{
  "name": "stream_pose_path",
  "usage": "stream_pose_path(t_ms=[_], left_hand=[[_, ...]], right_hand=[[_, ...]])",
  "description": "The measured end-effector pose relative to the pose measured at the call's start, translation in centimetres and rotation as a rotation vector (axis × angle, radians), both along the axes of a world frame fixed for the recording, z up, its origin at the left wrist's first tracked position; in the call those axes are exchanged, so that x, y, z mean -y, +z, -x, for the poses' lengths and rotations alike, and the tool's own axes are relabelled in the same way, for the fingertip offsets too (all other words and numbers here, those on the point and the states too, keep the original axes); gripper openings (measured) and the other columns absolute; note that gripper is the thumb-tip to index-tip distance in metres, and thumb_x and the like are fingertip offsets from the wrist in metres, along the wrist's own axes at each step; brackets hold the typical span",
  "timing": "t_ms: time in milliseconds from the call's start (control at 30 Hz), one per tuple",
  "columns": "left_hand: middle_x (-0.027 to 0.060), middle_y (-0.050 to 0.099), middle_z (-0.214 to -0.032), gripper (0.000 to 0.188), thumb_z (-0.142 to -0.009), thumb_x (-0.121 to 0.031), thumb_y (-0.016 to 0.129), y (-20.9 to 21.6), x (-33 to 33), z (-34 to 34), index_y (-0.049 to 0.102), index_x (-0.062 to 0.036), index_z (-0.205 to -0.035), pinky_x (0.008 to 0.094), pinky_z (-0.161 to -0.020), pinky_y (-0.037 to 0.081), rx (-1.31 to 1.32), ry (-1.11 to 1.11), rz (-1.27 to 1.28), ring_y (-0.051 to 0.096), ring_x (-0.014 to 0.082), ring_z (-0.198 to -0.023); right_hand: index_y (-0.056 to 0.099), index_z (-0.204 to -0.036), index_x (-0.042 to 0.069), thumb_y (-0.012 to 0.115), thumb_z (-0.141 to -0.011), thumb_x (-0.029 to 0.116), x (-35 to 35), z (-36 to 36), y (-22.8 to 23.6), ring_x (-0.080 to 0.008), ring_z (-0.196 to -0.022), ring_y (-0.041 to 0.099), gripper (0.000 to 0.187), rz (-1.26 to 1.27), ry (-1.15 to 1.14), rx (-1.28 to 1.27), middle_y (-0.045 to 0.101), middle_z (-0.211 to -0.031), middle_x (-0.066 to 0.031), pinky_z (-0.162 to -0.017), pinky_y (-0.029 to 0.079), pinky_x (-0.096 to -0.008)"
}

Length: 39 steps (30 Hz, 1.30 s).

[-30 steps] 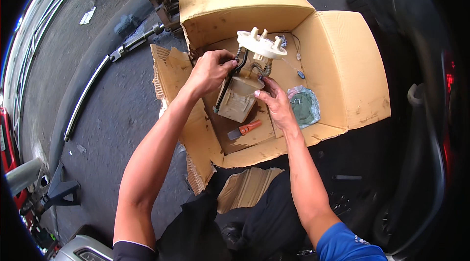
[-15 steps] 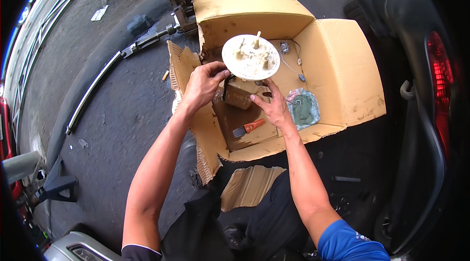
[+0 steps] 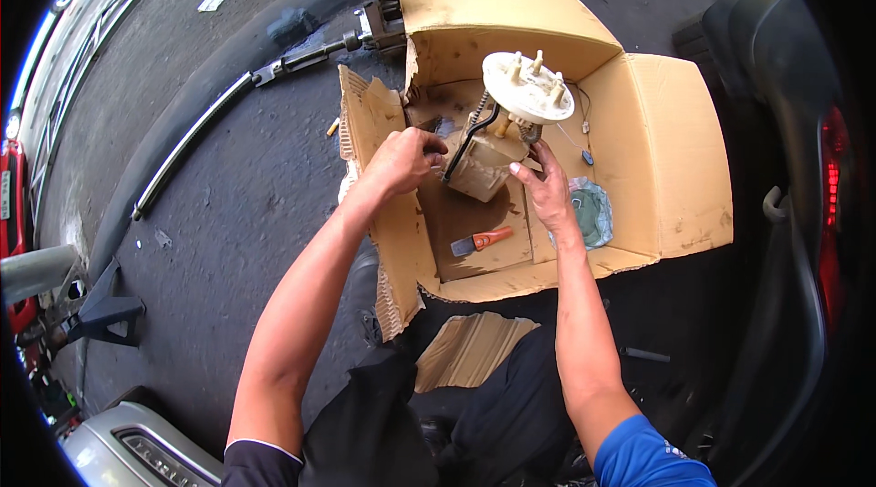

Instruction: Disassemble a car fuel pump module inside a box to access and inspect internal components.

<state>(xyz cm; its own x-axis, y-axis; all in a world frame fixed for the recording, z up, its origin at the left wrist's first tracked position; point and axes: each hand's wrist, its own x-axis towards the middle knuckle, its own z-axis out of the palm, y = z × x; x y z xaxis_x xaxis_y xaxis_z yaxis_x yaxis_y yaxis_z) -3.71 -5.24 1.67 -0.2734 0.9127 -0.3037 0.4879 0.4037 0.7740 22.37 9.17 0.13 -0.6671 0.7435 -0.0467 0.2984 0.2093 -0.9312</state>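
Note:
A fuel pump module (image 3: 484, 163) stands tilted inside the open cardboard box (image 3: 693, 154). Its round white flange carries several pale nozzles, and a black hose and a spring run down to the dirty beige body. My right hand (image 3: 550, 190) grips the body's right side, thumb in front and fingers partly hidden behind it. At the left of the body, my left hand (image 3: 406, 161) is closed with curled fingers; what they pinch, if anything, is hidden. In the box near my hands lie a brush (image 3: 481, 241) with an orange handle and a plastic bag (image 3: 591, 213) holding something green.
A small sensor on a wire (image 3: 587, 157) lies at the box's right side. Left of the box, a long metal bar (image 3: 196, 142) rests on the dark floor. A cardboard scrap (image 3: 474, 352) lies near my legs. A car bumper with a red light (image 3: 830, 177) flanks the right.
The pump module has tipped, so its body and black hose now show below the flange. My left hand has left the flange's edge and sits lower, beside the body. The view has shifted slightly.

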Motion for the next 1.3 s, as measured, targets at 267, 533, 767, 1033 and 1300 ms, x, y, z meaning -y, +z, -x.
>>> stream_pose_path(t_ms=[267,533,767,1033,1300], left_hand=[[0.0207,0.079,-0.124,0.041,-0.100,-0.027,0.077,-0.5,-1.5,-0.2,0.075,-0.0053,-0.135,0.0441,-0.103,0.058,0.057,-0.036,0.001,0.076,0.0353,-0.119],[0.0249,0.078,-0.123,0.060,-0.099,-0.035,0.079,-0.7,-5.2,-2.0,0.064,-0.0045,-0.147,0.0446,-0.099,0.058,0.060,-0.030,-0.094,0.077,0.0362,-0.112],[0.0264,0.079,-0.119,0.057,-0.100,-0.031,0.077,-2.0,-4.2,-1.6,0.064,-0.0032,-0.148,0.0426,-0.097,0.059,0.066,-0.091,-0.064,0.079,0.0348,-0.108],[0.0255,0.081,-0.111,0.052,-0.103,-0.027,0.075,-2.6,-2.0,-1.5,0.066,0.0000,-0.147,0.0411,-0.093,0.060,0.140,-0.120,0.054,0.080,0.0289,-0.102],[0.0254,0.080,-0.114,0.056,-0.101,-0.028,0.077,-3.2,-1.3,-1.4,0.063,-0.0085,-0.152,0.0425,-0.096,0.059,0.124,-0.125,0.047,0.079,0.0321,-0.106]], right_hand=[[0.053,-0.155,-0.005,0.076,-0.101,0.032,-1.2,-0.9,-1.2,-0.0264,-0.138,0.060,0.069,0.102,-0.013,-0.114,0.064,-0.151,-0.0194,-0.118,0.044,-0.0378],[0.052,-0.155,-0.008,0.071,-0.104,0.032,-1.6,-0.6,-1.9,-0.0245,-0.140,0.057,0.067,0.208,-0.088,-0.188,0.062,-0.152,-0.0174,-0.119,0.042,-0.0363],[0.055,-0.153,-0.009,0.069,-0.103,0.042,-2.1,-1.3,-4.0,-0.0244,-0.141,0.055,0.073,0.367,-0.160,-0.064,0.062,-0.149,-0.0188,-0.122,0.036,-0.0349],[0.063,-0.146,-0.006,0.070,-0.103,0.045,-1.4,-1.3,-6.1,-0.0229,-0.133,0.058,0.067,0.462,-0.079,0.089,0.068,-0.140,-0.0145,-0.119,0.038,-0.0350],[0.062,-0.147,-0.005,0.065,-0.109,0.041,0.3,-2.8,-2.7,-0.0240,-0.117,0.070,0.060,0.293,-0.154,0.238,0.074,-0.130,-0.0183,-0.093,0.059,-0.0359]])
